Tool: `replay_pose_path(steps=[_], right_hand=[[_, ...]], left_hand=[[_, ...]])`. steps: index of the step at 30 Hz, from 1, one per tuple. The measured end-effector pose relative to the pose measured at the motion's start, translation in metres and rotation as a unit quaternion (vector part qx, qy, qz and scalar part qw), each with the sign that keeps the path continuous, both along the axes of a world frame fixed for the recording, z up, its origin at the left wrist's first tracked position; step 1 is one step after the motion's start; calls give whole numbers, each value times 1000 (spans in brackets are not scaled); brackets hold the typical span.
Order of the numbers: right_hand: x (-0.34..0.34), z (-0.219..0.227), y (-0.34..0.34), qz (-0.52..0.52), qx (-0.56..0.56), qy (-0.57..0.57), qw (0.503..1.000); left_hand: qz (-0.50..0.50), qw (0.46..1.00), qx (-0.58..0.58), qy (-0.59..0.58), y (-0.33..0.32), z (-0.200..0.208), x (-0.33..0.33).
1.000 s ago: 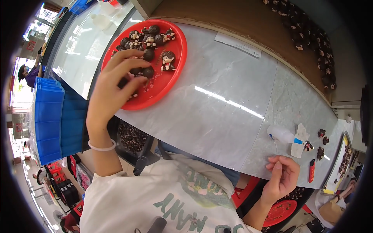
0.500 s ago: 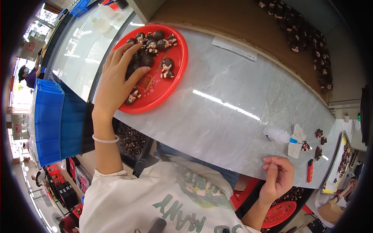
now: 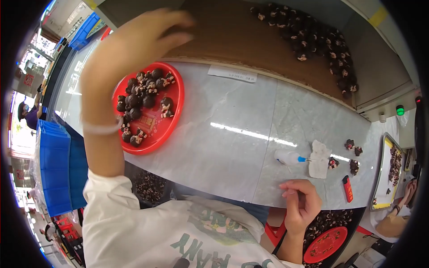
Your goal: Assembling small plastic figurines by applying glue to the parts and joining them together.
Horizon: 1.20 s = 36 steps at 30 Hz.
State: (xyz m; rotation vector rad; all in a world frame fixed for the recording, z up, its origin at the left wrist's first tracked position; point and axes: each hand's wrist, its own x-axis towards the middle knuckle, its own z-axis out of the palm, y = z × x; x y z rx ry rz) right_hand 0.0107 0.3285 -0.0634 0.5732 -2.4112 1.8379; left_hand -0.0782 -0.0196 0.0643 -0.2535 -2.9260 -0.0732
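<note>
My left hand [image 3: 152, 33], blurred by motion, is raised past the far side of a round red tray [image 3: 178, 100]. Its thumb and fingers are apart, and nothing shows between them. Dark brown and cream doll figurines [image 3: 147, 91] lie heaped on the tray; one figurine [image 3: 166, 107] sits apart on its right. Over the table's near edge, my right hand [image 3: 304, 203] is loosely curled, with nothing visible in it. Beyond it lies a white squeeze bottle [image 3: 287, 157] with a blue tip, pointing toward white paper [image 3: 318, 161] and a small figurine [image 3: 333, 163].
An open-fronted compartment [image 3: 214, 40] along the far side holds many figurines [image 3: 308, 40]. A few figurines [image 3: 353, 166] and a slim red object [image 3: 347, 188] lie at right. Blue bins [image 3: 53, 167] stand left; a co-worker's arm [image 3: 395, 214] is far right.
My left hand has lifted off the figurines on the tray and moved up and away toward the compartment. My right hand stays curled near the table's edge. The whole view has shifted.
</note>
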Motion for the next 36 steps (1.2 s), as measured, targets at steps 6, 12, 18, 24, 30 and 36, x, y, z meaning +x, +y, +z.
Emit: replay_pose_path(steps=[6,12,18,24,30,36], right_hand=[[-2,2,1,-7,-7,3,1000],[-4,0,7,3,-27,-22,999],[-7,3,8,26,-21,-16,999],[-4,5,10,17,-66,-52,996],[-10,17,-3,-73,-95,-46,992],[-30,13,-30,4,145,81,986]], left_hand=[[-121,988,98,10,33,-64,-170],[-74,951,300,-20,44,-114,-246],[-70,923,351,-143,37,-98,-228],[-149,878,430,-149,38,-65,-165],[-103,797,549,-228,53,-28,-40],[-117,665,687,-269,86,-53,73]])
